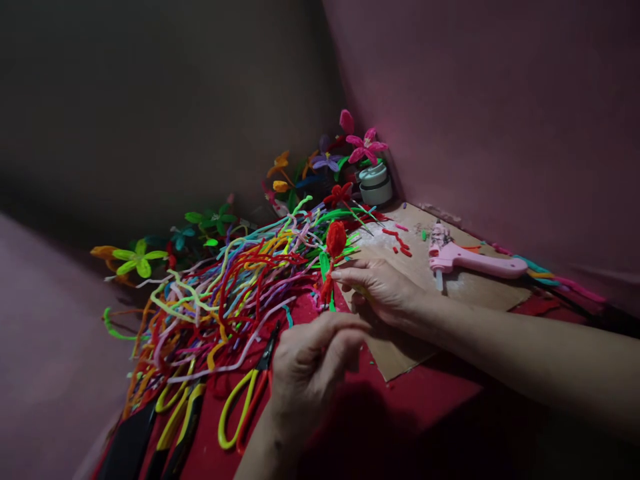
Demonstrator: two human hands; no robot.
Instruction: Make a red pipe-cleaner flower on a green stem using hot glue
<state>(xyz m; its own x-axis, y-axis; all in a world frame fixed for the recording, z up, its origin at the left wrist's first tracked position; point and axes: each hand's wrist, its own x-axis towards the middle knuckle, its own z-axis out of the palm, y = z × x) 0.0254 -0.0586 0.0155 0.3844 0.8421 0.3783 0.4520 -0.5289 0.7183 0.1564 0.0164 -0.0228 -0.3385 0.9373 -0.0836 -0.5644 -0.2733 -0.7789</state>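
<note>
A red pipe-cleaner flower (337, 239) with a rounded bud stands upright in my right hand (383, 290). My thumb and fingers pinch it just below the bud, where a red strip and green leaf pieces (325, 265) show. Its lower green stem runs down behind my left hand (310, 367). That hand is closed, thumb against curled index finger, close below the right. What lies in its fingers, if anything, is hidden. Beside the left wrist are scissors (247, 400) with yellow and red handles.
Loose coloured pipe cleaners (235, 273) pile up at left. Pliers (183, 420) lie in front. A pink glue gun (465, 259) rests on a brown board (400, 357) at right. Finished flowers (367, 147) and a grey container (375, 185) stand in the wall corner.
</note>
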